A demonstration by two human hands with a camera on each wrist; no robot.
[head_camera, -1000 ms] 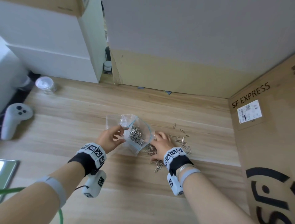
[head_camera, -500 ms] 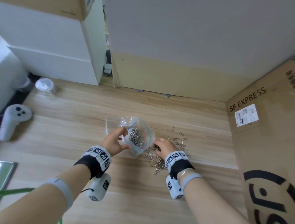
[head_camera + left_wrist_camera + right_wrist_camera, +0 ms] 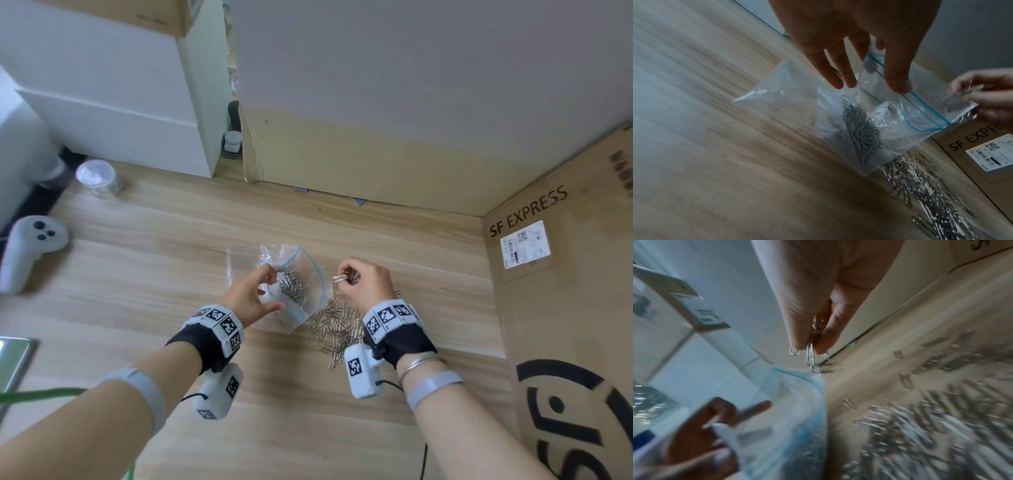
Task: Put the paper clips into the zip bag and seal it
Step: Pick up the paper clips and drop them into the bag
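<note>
A clear zip bag (image 3: 301, 291) (image 3: 838, 113) with a blue seal line lies on the wooden table, its mouth open toward the right. A clump of silver paper clips (image 3: 293, 286) (image 3: 861, 129) sits inside it. My left hand (image 3: 251, 296) (image 3: 869, 81) pinches the near lip of the bag's mouth and holds it open. My right hand (image 3: 363, 284) (image 3: 813, 345), raised just right of the mouth, pinches a small bunch of paper clips (image 3: 344, 277) (image 3: 812, 356). A loose pile of clips (image 3: 337, 329) (image 3: 931, 194) (image 3: 931, 410) lies on the table below the right wrist.
A tall cardboard box (image 3: 565, 308) marked SF EXPRESS stands at the right. A cardboard panel (image 3: 359, 154) closes the back. A white controller (image 3: 27, 250) and a clear lidded jar (image 3: 97, 178) sit at the far left, near white boxes (image 3: 120, 102).
My right hand has lifted off the loose pile with a pinch of clips and moved up beside the bag's mouth. My left hand kept holding the bag open.
</note>
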